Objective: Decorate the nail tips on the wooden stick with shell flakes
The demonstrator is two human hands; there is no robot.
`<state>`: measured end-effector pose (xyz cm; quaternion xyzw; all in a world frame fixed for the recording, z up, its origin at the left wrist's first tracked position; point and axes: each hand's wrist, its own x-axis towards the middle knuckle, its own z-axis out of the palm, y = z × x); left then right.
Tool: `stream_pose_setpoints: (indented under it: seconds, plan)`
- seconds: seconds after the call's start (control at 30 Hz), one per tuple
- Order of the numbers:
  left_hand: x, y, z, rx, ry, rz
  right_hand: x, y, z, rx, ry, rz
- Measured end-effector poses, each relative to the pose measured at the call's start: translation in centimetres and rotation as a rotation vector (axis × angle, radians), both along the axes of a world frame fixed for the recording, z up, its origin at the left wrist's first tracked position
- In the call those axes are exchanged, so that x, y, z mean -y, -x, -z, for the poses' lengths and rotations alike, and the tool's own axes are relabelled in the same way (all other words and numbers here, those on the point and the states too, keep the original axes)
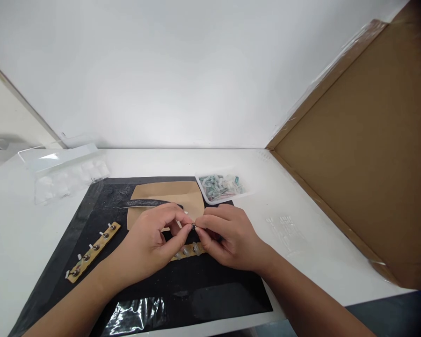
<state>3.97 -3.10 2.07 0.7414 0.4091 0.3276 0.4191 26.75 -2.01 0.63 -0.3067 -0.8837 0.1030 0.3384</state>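
Observation:
My left hand [157, 236] and my right hand [231, 234] meet over the black mat, thumbs and forefingers pinched together. Between the fingertips is a small dark piece [193, 226], too small to make out fully. A small white bit shows by my left forefinger. Beneath the hands lies a yellowish strip [185, 252] with clear pieces standing on it, partly covered by my fingers. Left of my left hand, a similar strip [94, 250] carries several dark round studs with whitish tabs. Behind my left hand, a black curved file [143, 203] rests on a tan sheet [168, 189].
A white tray [210, 202] of small clear and teal pieces stands behind my right hand. Clear plastic packaging [66, 178] lies at the back left. The black mat [214, 299] covers the white table [277, 206]. A cardboard panel [365, 140] rises on the right.

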Motion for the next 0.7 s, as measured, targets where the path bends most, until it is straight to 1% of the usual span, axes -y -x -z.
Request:
stream_pose_setpoints:
  seconds: [0.13, 0.27, 0.43, 0.53, 0.7]
  plan:
    - [-0.15, -0.02, -0.03, -0.04, 0.015, 0.006, -0.05, 0.06, -0.02, 0.011, -0.04, -0.01]
    - [-0.08, -0.03, -0.28, -0.051, 0.038, 0.011, -0.07, 0.04, -0.08, 0.007, -0.033, -0.037]
    - [0.08, 0.1, -0.54, -0.039, 0.134, 0.024, -0.08, -0.03, 0.0, 0.011, -0.031, -0.045]
    - [0.06, 0.13, -0.48, -0.032, 0.155, 0.03, -0.09, -0.04, 0.05, 0.01, -0.027, -0.05]
    - [0.15, 0.15, -0.37, -0.013, 0.247, 0.03, -0.07, -0.1, 0.02, 0.003, -0.029, -0.057]
